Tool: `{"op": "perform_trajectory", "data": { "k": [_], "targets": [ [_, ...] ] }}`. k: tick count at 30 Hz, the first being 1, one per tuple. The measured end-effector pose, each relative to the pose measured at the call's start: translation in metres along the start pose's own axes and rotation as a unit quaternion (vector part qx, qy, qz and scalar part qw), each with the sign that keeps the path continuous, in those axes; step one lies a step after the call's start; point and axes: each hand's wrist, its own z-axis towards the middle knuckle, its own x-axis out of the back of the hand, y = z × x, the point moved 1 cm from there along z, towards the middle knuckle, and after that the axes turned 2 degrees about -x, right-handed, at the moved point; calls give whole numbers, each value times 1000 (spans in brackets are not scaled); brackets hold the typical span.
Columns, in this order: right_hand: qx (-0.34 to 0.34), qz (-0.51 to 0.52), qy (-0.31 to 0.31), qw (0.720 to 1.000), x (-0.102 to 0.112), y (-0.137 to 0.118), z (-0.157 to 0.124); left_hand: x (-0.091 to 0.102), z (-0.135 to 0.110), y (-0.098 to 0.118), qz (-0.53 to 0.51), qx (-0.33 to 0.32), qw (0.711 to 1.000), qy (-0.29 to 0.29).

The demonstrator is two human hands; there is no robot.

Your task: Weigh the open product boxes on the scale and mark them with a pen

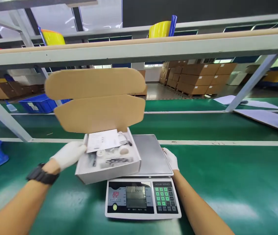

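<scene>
head: left fingers (82, 148) seemingly grip box (111, 174) at left.

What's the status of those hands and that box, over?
Left hand gripping open box at left edge. Right hand at right edge of scale pan. Box partly covering pan.

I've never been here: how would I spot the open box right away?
On the long green work surface, find the scale with a green-buttoned keypad. The open box overlaps the left side of its metal plate, with the person's left hand at its left edge. Unlike the closed brown boxes stacked in the background, it is white-sided, with a raised brown lid and a paper sheet inside.
</scene>
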Motion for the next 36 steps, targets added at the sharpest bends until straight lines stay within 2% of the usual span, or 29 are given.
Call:
{"op": "perform_trajectory", "data": {
  "k": [2,3,6,8,9,12,14,16,19,24,27,29,33,36],
  "targets": [
    [-12,14,16,1000,3,0,-4,-28,4,21,48,-31,993,-99],
    [-20,20,25,999,6,2,-7,-39,4,27,40,-31,990,-132],
    [-43,34,48,997,14,8,-23,-62,6,24,-113,15,981,-156],
    [-60,43,61,995,20,13,-37,-75,6,3,-204,68,968,-127],
    [-66,52,69,994,23,15,-44,-82,5,-12,-217,100,966,-101],
    [-68,91,104,988,29,17,-60,-106,-5,-61,-183,183,966,14],
    [-61,107,128,984,31,16,-66,-120,-15,-89,-194,195,960,54],
    [-57,107,149,981,32,13,-70,-131,-24,-109,-227,178,957,41],
    [-64,100,162,980,32,8,-71,-138,-34,-124,-246,152,957,4],
    [-76,106,125,984,34,-5,-60,-134,-40,-123,-272,156,950,10],
    [-49,116,121,985,45,-28,-43,-132,-34,-124,-289,174,941,11],
    [-31,114,117,986,55,-54,-33,-130,-27,-128,-293,186,938,15],
    [68,88,110,988,69,-129,-27,-124,-5,-140,-325,232,916,23],
    [161,40,91,982,61,-185,-30,-115,14,-133,-365,252,896,6]
  ]
}}
